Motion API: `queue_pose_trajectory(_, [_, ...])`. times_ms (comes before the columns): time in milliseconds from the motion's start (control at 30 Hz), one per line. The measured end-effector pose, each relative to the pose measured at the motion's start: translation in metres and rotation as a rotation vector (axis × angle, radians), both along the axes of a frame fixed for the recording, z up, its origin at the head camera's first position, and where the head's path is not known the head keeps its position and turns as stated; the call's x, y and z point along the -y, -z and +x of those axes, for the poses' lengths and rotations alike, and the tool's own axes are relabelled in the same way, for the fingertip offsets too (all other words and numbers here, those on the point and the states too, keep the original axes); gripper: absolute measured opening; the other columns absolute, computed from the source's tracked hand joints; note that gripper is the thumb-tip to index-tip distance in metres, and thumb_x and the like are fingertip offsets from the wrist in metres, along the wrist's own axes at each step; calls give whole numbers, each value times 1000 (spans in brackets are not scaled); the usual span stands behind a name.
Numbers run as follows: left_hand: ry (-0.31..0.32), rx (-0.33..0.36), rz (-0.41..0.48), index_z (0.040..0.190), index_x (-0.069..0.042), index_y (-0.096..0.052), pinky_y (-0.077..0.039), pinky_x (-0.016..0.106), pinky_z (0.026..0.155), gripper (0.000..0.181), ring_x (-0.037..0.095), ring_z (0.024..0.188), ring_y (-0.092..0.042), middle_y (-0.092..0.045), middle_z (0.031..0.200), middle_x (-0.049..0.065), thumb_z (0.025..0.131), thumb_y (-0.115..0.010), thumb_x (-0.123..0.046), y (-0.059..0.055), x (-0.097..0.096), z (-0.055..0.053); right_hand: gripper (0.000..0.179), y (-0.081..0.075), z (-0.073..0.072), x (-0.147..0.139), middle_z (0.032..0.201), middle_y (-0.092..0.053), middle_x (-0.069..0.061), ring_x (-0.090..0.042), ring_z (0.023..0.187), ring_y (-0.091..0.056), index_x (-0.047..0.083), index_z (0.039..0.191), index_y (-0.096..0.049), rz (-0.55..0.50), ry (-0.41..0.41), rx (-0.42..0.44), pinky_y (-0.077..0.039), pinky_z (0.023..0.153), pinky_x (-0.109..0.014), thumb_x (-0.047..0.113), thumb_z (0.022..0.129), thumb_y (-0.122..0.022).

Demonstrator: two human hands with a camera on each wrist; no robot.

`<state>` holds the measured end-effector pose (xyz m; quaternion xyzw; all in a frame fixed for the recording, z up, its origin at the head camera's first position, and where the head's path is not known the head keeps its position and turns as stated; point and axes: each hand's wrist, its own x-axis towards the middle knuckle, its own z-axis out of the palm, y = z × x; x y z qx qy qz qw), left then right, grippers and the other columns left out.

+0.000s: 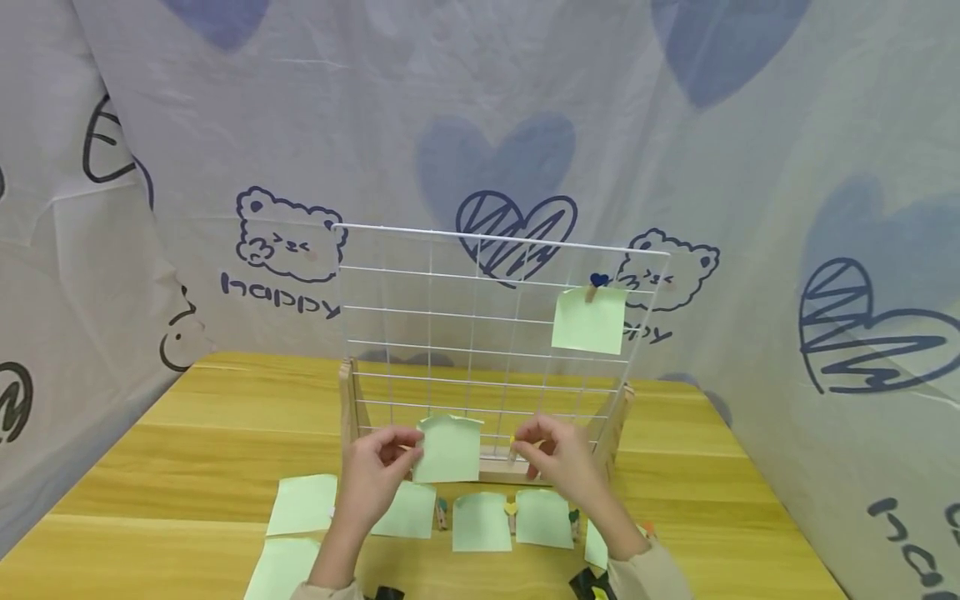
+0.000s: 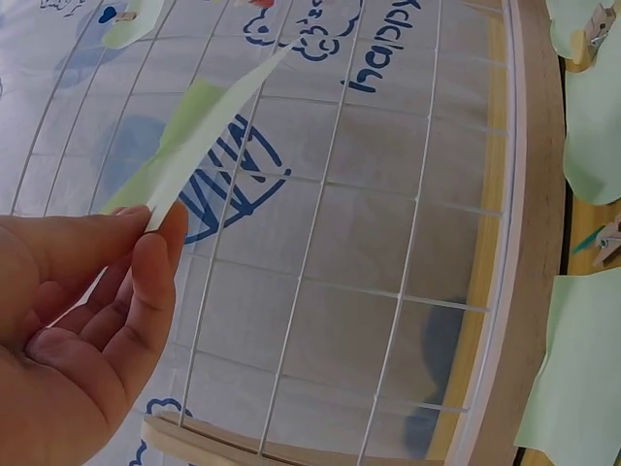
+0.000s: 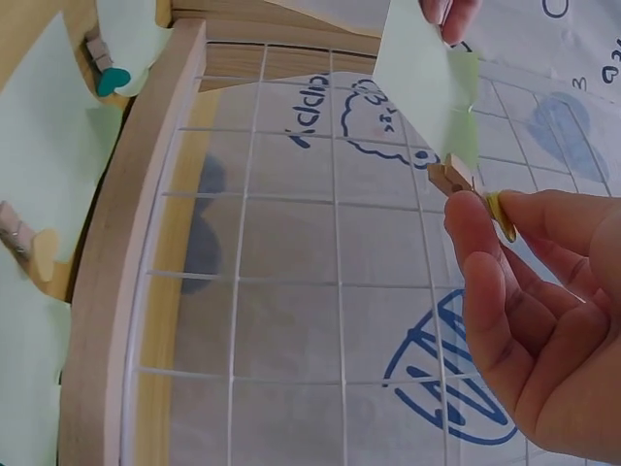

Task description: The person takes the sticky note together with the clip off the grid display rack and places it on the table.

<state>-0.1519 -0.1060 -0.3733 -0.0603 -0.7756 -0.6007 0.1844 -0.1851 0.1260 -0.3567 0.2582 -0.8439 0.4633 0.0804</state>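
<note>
My left hand [image 1: 378, 471] pinches a pale green sticky note [image 1: 450, 450] by its left edge, in front of the white wire grid [image 1: 408, 346]. Between thumb and fingers of my right hand [image 1: 558, 458] is a small wooden clothespin [image 3: 452, 177] with a yellow ornament. A gap separates clothespin and note in the head view. The left wrist view shows the note [image 2: 199, 141] nearly edge-on, thumb and fingertips at its border. Another green note [image 1: 588, 325] hangs high on the grid's right side, held by a clothespin with a dark blue heart [image 1: 598, 281].
The grid stands in a wooden base [image 1: 517, 473] on a yellow wood-grain table [image 1: 187, 433]. More green notes [image 1: 482, 523] lie in front, with small clothespins [image 1: 442, 514] between them. Two notes sit at the left, one the upper note [image 1: 302, 504]. A printed curtain [image 1: 390, 108] hangs behind.
</note>
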Motion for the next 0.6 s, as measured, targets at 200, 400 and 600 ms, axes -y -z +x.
queue_pose_trajectory(200, [28, 8, -35, 88, 4, -65, -46, 22, 49, 13, 12, 53, -53, -62, 77, 10, 75, -64, 7, 2, 2, 2, 4, 8, 1, -3, 76, -62, -6, -14, 47, -55, 1, 85, -60, 33, -8, 56, -46, 42, -25, 0, 82, -60])
queue_pose_trajectory(400, [38, 22, -61, 82, 2, -66, -47, 23, 48, 10, 13, 52, -55, -63, 77, 10, 74, -65, 9, 7, 3, 4, 4, 17, 4, -4, 78, -63, -5, -13, 47, -55, 3, 86, -62, 49, -26, 79, -44, 41, -24, 4, 83, -61])
queue_pose_trajectory(600, [47, 63, -71, 79, 2, -66, -48, 24, 48, 12, 14, 53, -56, -63, 75, 8, 71, -66, 11, 11, 4, 5, 5, 28, 5, -2, 77, -64, -4, -12, 47, -56, 4, 87, -63, 46, -46, 94, -45, 40, -25, 6, 82, -63])
